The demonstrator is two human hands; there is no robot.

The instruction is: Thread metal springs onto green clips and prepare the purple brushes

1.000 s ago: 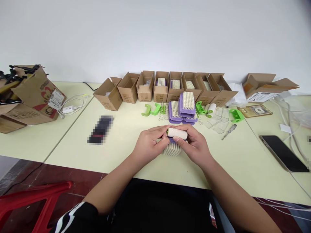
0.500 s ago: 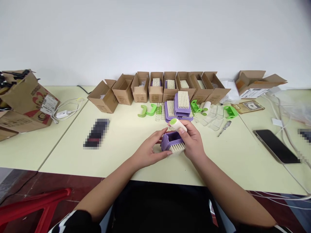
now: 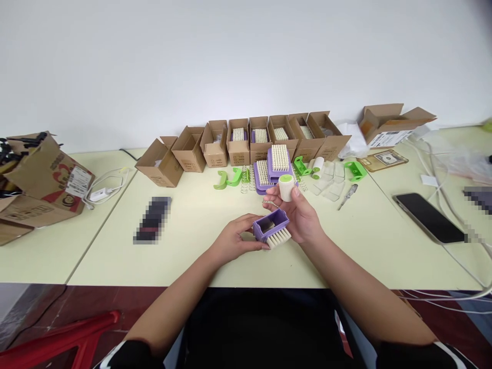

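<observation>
My left hand (image 3: 234,239) grips a purple brush (image 3: 271,228) by its left end, bristles down, its hollow back facing up. My right hand (image 3: 299,214) supports the brush's right side with the lower fingers. Its thumb and forefinger pinch a cream roller with a green end cap (image 3: 286,187), held upright above the brush. Just beyond my hands lies a stack of purple brushes (image 3: 271,165) with bristles up.
A row of open cardboard boxes (image 3: 246,141) runs along the table's back. Green handles (image 3: 229,178), springs (image 3: 245,178), clear covers (image 3: 330,187), spare rollers (image 3: 317,164) and a screwdriver (image 3: 348,196) lie about the stack. A phone (image 3: 428,217) lies right, a large box (image 3: 42,177) left.
The roller, which lay across the brush's back under both hands, has been lifted off by my right hand and turned upright. The brush's hollow back now shows. The view shifted slightly.
</observation>
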